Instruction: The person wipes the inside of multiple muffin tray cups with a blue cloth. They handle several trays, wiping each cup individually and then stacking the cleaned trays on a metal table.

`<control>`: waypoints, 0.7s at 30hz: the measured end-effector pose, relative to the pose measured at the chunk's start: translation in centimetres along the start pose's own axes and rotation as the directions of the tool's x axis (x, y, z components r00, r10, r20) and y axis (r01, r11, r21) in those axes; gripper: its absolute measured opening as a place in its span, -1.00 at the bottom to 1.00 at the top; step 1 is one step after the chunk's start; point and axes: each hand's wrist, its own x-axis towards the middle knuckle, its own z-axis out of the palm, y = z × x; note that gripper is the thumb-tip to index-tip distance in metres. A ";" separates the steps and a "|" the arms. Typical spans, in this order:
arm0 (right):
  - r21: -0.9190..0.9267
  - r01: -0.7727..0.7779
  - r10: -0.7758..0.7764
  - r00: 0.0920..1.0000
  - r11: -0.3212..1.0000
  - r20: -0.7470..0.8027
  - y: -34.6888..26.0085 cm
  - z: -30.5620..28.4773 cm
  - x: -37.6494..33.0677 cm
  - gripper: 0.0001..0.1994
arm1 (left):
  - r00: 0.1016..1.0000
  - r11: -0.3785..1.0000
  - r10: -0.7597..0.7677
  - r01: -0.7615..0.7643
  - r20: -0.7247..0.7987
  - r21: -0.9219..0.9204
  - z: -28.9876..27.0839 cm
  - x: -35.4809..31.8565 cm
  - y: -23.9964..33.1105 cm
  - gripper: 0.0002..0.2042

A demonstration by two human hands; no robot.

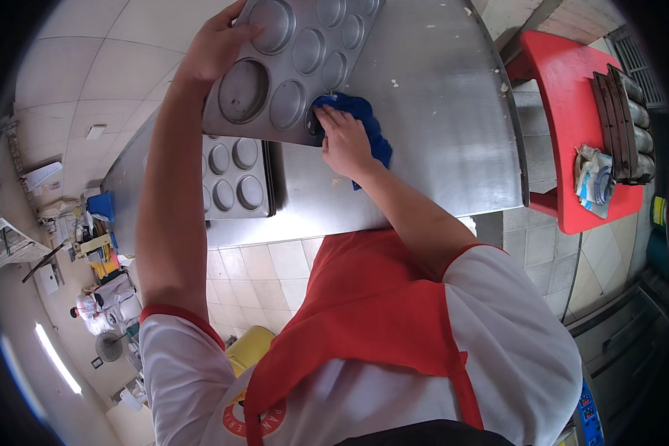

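Observation:
A grey metal muffin tin (264, 68) with round cups is held tilted above the steel table. My left hand (214, 46) grips its far left edge, thumb over the top face. With my right hand (342, 141) I press a dark blue cloth (369, 123) against the tin's near right corner, beside a cup. The fingers lie over the cloth, and part of it hangs past the tin's edge. Below the held tin, another muffin tin (236, 175) lies on the table, apparently on top of at least one more dark-edged tin; my left forearm partly covers it.
The steel table (453, 111) has small pale crumbs scattered on it. On the right, a red table (565, 134) bears dark baking pans (624, 123) and a crumpled plastic bag (594, 178). A yellow object (250, 349) stands low beside me. Another person (97, 312) is far off at left.

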 end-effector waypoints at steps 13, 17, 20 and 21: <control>0.002 -0.209 0.206 0.968 0.978 0.144 -0.3 1.9 0.4 -0.51 | 0.999 0.997 0.036 -0.035 0.005 -0.068 0.5 -0.1 -0.5 -0.49; 0.157 -0.426 0.358 0.871 0.891 0.335 -0.6 1.6 2.5 -0.63 | 0.998 0.998 0.069 -0.069 -0.002 -0.015 0.9 0.3 -0.5 -0.49; 0.573 -0.778 0.391 0.627 0.259 0.674 0.6 -0.9 4.7 -0.72 | 0.992 0.992 0.127 -0.127 0.006 0.021 1.5 0.3 -0.7 -0.48; 0.632 -0.774 0.339 0.584 -0.041 0.737 1.8 -1.8 4.5 -0.76 | 0.990 0.989 0.143 -0.143 0.013 0.026 1.6 0.5 -0.4 -0.48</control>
